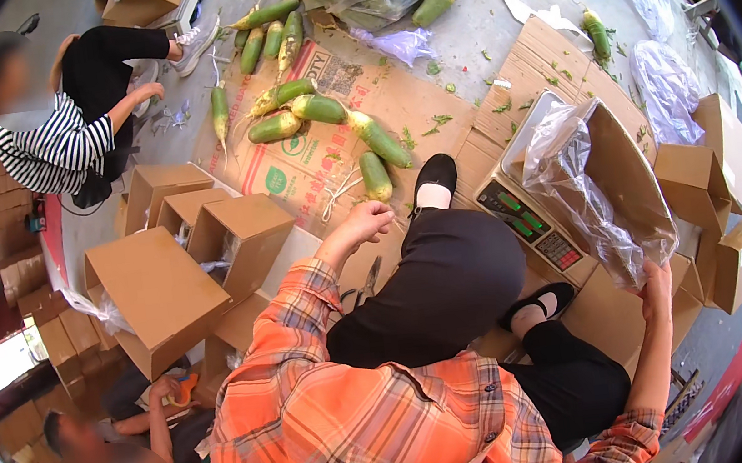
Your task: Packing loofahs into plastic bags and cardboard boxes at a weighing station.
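Observation:
My left hand hovers near the lower edge of the printed cardboard sheet, its fingers curled together with nothing showing in them. Just beyond it lies a green radish, with a longer one touching it farther off. My right hand grips the near rim of an open cardboard box, tilted on a digital scale whose display is lit green. A clear plastic liner bag hangs over the box's side; the inside bottom is partly hidden. More radishes lie on the sheet.
Several open cardboard boxes are stacked at my left, others at my right. Pruning shears lie beside my leg. Plastic bags sit at the far right. One person sits far left, another near left.

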A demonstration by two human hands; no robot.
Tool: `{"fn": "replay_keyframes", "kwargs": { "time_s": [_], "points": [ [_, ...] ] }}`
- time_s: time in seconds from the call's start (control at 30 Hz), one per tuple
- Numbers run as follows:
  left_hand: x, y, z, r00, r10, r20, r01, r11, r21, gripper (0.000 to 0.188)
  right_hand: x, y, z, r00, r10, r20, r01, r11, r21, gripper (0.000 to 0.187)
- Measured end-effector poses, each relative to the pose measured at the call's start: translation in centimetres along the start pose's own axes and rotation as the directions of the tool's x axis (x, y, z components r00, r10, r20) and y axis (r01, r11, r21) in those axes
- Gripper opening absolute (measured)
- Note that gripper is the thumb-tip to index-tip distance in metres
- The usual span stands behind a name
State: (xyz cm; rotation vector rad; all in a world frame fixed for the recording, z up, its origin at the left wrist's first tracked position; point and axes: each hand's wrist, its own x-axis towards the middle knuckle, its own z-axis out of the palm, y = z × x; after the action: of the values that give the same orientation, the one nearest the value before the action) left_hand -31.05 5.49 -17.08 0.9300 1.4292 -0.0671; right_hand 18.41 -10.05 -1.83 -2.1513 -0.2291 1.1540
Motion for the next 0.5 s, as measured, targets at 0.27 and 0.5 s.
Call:
{"fn": "replay_keyframes", "kwargs": {
  "time_s": [0.27, 0.5],
  "points": [
    [3.2, -1.2, -3.8, 0.991, 0.003, -0.135, -0.022, 0.990, -0.140, 0.027, 0.7, 1.1, -0.5, 0.999, 0.021, -0.023, -0.022, 0.999, -0.024, 0.042],
    [10.1, 2.9, -11.8, 0.863, 0.209, -0.460, -0.152, 0.976, 0.159, 0.021, 1.0, 0.7, -0.8, 0.997, 0.060, -0.052, -0.063, 0.995, -0.076, 0.039]
  ]
}}
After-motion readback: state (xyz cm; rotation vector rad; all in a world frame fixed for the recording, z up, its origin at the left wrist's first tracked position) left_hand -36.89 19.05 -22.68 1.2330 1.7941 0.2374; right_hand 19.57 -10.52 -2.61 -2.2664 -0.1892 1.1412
